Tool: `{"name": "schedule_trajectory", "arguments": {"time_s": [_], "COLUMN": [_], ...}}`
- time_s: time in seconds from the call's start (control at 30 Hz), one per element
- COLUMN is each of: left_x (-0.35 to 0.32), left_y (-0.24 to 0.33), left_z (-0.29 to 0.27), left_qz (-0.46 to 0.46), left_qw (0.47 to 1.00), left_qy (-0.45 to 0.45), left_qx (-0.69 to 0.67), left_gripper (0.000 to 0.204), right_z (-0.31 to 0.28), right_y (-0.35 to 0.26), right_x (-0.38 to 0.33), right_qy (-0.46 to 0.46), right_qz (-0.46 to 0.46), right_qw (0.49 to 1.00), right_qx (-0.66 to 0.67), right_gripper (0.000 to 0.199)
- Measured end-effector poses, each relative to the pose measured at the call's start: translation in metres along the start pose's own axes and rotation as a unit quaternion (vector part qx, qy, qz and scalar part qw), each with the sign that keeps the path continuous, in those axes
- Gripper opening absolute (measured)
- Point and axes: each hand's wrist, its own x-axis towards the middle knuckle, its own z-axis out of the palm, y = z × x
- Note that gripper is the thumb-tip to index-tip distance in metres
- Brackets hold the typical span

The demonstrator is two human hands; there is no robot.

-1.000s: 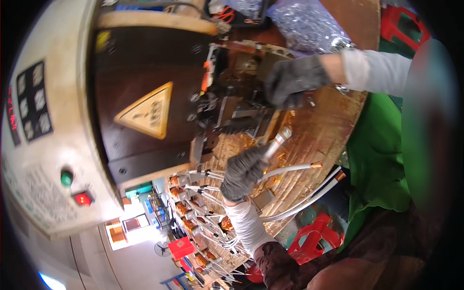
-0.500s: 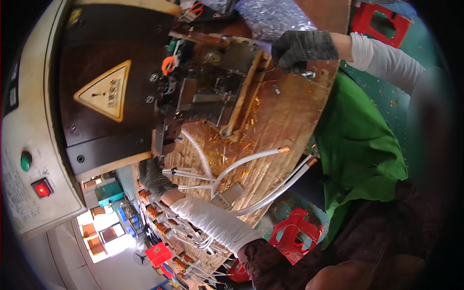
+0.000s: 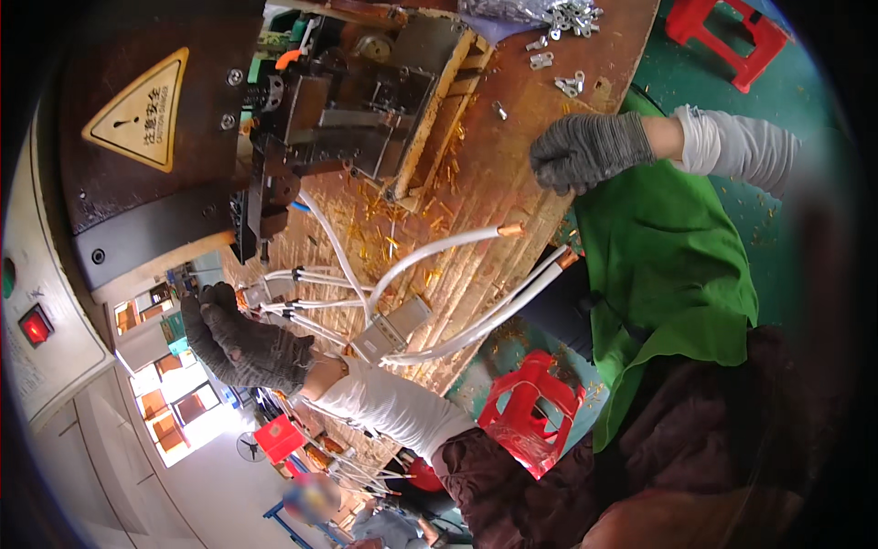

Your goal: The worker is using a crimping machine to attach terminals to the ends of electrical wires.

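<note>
The left hand (image 3: 242, 343), in a dark grey knitted glove with a white sleeve behind it, is lying at the lower left edge of the worn wooden surface (image 3: 512, 156); its fingers are curling around the near ends of a bundle of thin white insulated wires (image 3: 302, 306), gripping them where orange fittings are showing just beside the glove; the wires are fanning out from the hand across the boards, passing a small grey rectangular connector block (image 3: 389, 331) lying among them; two thicker white cables with bare copper tips (image 3: 512, 231) are stretching toward the right edge of the surface, one tip resting on the wood, the other reaching just past the rim; fine golden shavings are lying scattered over the boards around them; below the surface a red plastic stool (image 3: 526, 416) is standing on the green floor, beside a bright green apron (image 3: 658, 265) hanging at the person's front; the right hand (image 3: 590, 151), also in a grey knitted glove, is hovering at the right rim of the surface, closed into a loose fist, and whether it is pinching anything I cannot tell; farther off a dark metal press machine (image 3: 352, 91) is sitting on the surface, with a yellow triangular warning sticker (image 3: 142, 110) on its brown housing; beyond that, small silver metal terminals (image 3: 562, 18) are lying in a heap at the far edge.
</note>
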Motion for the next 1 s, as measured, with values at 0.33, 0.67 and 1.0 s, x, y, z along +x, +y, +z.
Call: {"name": "schedule_trajectory", "arguments": {"time_s": [0.33, 0.67, 1.0], "left_x": [-0.113, -0.162, -0.170], "left_y": [0.056, 0.085, 0.044], "left_z": [-0.031, -0.035, 0.000], "left_qz": [-0.160, -0.160, -0.188], "left_qw": [0.885, 0.808, 0.773], "left_qy": [-0.436, -0.556, -0.605], "left_qx": [0.032, 0.115, -0.018], "left_gripper": [0.014, 0.022, 0.021], "right_z": [0.059, 0.114, 0.061], "right_y": [0.040, 0.130, 0.089], "right_x": [-0.028, -0.011, -0.029], "right_qy": [0.122, 0.283, 0.042], "right_qz": [-0.261, -0.194, -0.312], "right_qw": [0.911, 0.856, 0.928], "right_qx": [-0.296, -0.386, -0.200], "right_gripper": [0.015, 0.036, 0.023]}}
